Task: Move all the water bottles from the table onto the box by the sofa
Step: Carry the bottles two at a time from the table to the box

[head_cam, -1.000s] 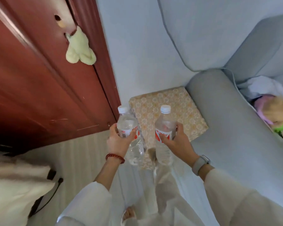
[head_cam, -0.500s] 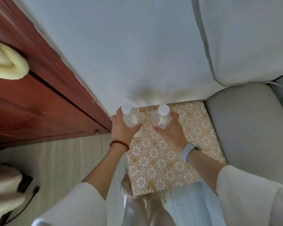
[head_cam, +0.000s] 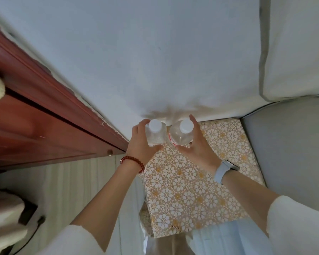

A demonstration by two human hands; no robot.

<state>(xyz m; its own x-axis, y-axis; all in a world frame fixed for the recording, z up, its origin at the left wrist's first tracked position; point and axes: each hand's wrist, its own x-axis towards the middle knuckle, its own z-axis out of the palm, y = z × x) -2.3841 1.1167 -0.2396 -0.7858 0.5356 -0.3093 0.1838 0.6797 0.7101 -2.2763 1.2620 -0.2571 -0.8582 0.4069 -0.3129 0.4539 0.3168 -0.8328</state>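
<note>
Nearest the camera, two forearms in white sleeves reach forward over a square box (head_cam: 191, 190) wrapped in paper patterned with white and gold flowers, which stands on the floor with a grey upholstered sofa arm (head_cam: 287, 153) touching its right side. The left wrist wears a string of dark red beads (head_cam: 133, 162), and the right wrist a watch with a pale blue strap (head_cam: 223, 171). Farther out, at the box's far left corner near the white wall (head_cam: 155, 52), the left hand (head_cam: 141, 144) curls its fingers and thumb around a clear plastic water bottle with a white cap (head_cam: 155, 134), gripping it by the body. Just beside it, the right hand (head_cam: 195, 144) wraps around a second clear plastic bottle with a white cap and a red label (head_cam: 181, 134), the index finger stretched up past the cap. Both bottles stand upright and nearly touch each other; whether their bases rest on the box cannot be told from above. To the left runs a reddish-brown wooden door (head_cam: 35, 126), and a white cushion (head_cam: 298, 43) sits at the upper right.
</note>
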